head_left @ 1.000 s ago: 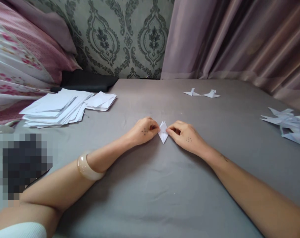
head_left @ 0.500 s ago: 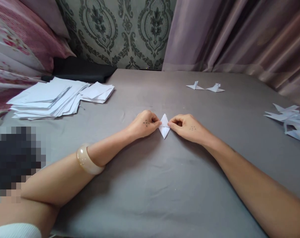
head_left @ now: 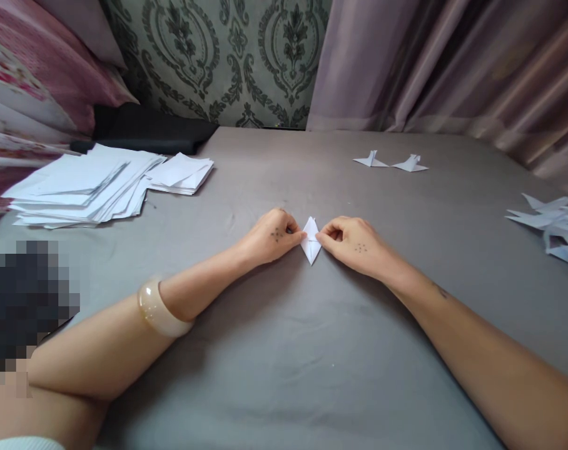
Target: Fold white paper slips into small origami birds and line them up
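Note:
A small diamond of folded white paper [head_left: 311,250] is held between my two hands, just over the grey cloth. My left hand [head_left: 277,235] pinches its left corner between thumb and fingers. At the opposite corner, my right hand [head_left: 352,244] grips the paper the same way. A crease runs across the middle of the diamond, and its top tip looks slightly split. The undersides of my fingers are hidden.
Stacks of white paper [head_left: 77,187] and smaller sheets [head_left: 183,175] lie at the left, before a folded black cloth [head_left: 147,130]. Two folded paper figures [head_left: 411,164] stand at the back right. More folded paper pieces [head_left: 553,219] are heaped at the right edge. Curtains [head_left: 406,62] hang behind.
The top tip of the folded paper now shows a small split, and my right fingertips sit slightly further in on it. Both hands keep their pinch; the view has shifted a little.

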`<action>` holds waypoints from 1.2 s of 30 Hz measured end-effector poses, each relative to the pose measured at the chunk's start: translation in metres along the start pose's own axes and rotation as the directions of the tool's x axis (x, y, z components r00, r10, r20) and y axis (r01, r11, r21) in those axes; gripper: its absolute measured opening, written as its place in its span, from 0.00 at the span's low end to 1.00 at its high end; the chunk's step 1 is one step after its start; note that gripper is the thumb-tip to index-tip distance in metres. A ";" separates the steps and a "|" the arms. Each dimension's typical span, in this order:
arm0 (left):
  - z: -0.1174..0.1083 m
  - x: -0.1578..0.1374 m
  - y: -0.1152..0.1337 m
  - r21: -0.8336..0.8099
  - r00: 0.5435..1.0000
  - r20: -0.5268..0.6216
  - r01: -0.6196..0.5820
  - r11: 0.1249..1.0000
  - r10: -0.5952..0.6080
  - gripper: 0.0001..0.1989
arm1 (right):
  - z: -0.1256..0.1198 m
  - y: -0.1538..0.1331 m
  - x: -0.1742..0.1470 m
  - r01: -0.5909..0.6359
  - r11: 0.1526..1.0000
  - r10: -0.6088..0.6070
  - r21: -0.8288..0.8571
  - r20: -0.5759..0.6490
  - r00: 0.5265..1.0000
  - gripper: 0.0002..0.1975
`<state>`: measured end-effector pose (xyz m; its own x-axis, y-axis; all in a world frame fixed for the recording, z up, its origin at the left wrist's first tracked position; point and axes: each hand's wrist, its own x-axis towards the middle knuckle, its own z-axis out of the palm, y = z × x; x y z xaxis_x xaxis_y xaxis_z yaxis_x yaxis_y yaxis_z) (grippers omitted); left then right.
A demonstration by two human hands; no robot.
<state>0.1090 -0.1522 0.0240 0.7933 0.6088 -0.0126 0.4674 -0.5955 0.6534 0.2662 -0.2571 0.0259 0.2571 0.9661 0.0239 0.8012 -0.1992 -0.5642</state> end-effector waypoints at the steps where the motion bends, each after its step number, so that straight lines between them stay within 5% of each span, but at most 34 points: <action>1: 0.000 0.000 0.000 -0.002 1.000 0.004 0.005 1.000 -0.005 0.12 | 0.000 0.001 0.000 -0.002 1.000 0.002 -0.002 -0.003 1.000 0.11; 9: 0.001 0.000 -0.003 0.028 1.000 -0.026 0.004 1.000 -0.003 0.09 | 0.003 0.002 -0.003 0.007 1.000 -0.007 -0.013 -0.008 1.000 0.10; 15: 0.008 -0.009 -0.003 0.135 0.983 -0.069 -0.162 0.978 0.172 0.06 | 0.005 0.003 -0.006 0.065 0.998 -0.065 0.005 -0.063 0.996 0.03; 22: 0.001 -0.020 0.017 0.508 0.939 0.228 -0.339 0.792 0.256 0.14 | 0.007 0.001 -0.022 0.246 0.945 -0.255 -0.215 -0.014 0.967 0.13; 26: -0.009 -0.026 0.029 0.582 0.916 0.333 -0.385 0.716 0.222 0.13 | 0.004 -0.002 -0.030 0.293 0.860 -0.308 -0.417 0.032 0.951 0.16; 30: -0.017 -0.026 0.026 0.528 0.928 0.307 -0.352 0.773 0.212 0.15 | 0.001 0.000 -0.034 0.306 0.839 -0.333 -0.449 0.020 0.943 0.17; 36: -0.010 -0.021 0.014 0.413 0.967 0.110 -0.254 0.875 0.228 0.14 | 0.004 0.011 -0.033 0.244 0.909 -0.284 -0.337 -0.073 0.956 0.16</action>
<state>0.0955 -0.1682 0.0412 0.9171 0.3951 0.0537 0.3689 -0.8918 0.2619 0.2644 -0.2903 0.0162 0.0578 0.9681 0.2437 0.9734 -0.0004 -0.2291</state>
